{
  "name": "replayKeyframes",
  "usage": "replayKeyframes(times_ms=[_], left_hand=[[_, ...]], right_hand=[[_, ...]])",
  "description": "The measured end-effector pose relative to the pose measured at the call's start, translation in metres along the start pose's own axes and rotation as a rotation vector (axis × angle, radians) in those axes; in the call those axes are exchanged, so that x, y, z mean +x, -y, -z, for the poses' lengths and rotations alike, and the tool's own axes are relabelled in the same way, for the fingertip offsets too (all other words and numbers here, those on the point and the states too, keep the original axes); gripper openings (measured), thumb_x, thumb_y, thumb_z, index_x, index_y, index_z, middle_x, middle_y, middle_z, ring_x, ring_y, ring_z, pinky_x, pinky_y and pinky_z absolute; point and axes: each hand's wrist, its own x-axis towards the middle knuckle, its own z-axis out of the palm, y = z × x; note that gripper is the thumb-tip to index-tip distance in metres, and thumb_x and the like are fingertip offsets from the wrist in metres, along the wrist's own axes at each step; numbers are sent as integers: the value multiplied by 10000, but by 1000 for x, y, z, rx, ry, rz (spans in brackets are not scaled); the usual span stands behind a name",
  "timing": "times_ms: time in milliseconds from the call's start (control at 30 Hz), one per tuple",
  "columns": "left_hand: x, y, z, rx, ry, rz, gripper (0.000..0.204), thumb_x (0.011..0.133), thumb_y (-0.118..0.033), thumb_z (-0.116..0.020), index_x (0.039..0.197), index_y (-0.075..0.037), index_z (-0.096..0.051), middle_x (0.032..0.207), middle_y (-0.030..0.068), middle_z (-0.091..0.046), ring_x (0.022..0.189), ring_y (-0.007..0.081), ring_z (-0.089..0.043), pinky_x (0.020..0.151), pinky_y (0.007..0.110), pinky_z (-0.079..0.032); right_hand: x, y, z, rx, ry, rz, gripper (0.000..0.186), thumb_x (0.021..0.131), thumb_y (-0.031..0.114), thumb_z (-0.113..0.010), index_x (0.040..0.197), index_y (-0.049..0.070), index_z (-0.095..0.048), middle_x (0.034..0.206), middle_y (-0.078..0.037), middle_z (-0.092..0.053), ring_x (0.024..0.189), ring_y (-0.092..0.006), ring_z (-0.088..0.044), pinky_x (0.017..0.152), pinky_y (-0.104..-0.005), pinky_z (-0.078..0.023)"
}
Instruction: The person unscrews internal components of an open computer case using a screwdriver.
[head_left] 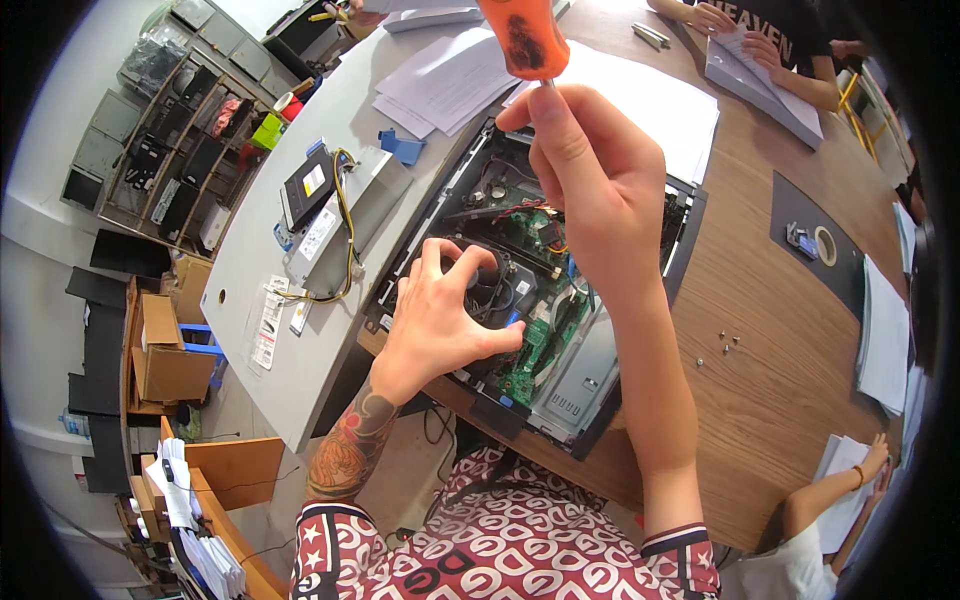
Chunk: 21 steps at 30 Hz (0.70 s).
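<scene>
One computer case (575,395) is set open at the near edge of the brown desk (760,430), just beside the grey desk (310,380). Over its left part, the left hand (440,325) is held spread, fingers and thumb arched about a dark fan (488,290); whether the fan is gripped cannot be told. A green board (540,345) is exposed beside the thumb. Four screws (727,350) are scattered between the case and the brown desk's right edge. Above the case, the right hand (605,165) is raised, thumb and forefinger pinched on the shaft of an orange screwdriver (525,40), just below its handle. Along the grey desk's right side, a silver power supply (325,225) is placed, with a black drive (305,187) just beside it. Toward the brown desk's right edge, a tape roll (825,246) is laid on a dark mat (790,205). At the far edge, a person in black (795,30) is seen.
</scene>
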Motion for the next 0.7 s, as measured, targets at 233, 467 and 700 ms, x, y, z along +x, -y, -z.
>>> replayKeyframes(times_ms=[233,467,700], left_hand=[[-4,5,1,-39,-3,-62,598,577,-370,-852,1071,-114,-632,1166,165,-492,1079,380,-541,919,476,-457],[-1,3,-8,37,-94,-44,539,575,-403,-848,973,-105,-640,1110,136,-502,1048,334,-532,921,452,-415],[-3,15,-3,44,-38,-155,497,597,-451,-845,888,-100,-646,1085,109,-499,1010,321,-520,895,446,-409]], right_hand=[[-1,2,0,-2,7,8,264,1019,233,-584,920,11,-687,663,70,-553,546,23,-345,474,-188,-244],[-2,5,2,117,23,-39,264,1026,215,-576,954,-18,-677,670,60,-553,558,14,-373,482,-185,-258],[-1,3,-1,25,12,-11,317,1040,259,-535,968,-22,-663,648,53,-485,523,-6,-328,471,-200,-236]])
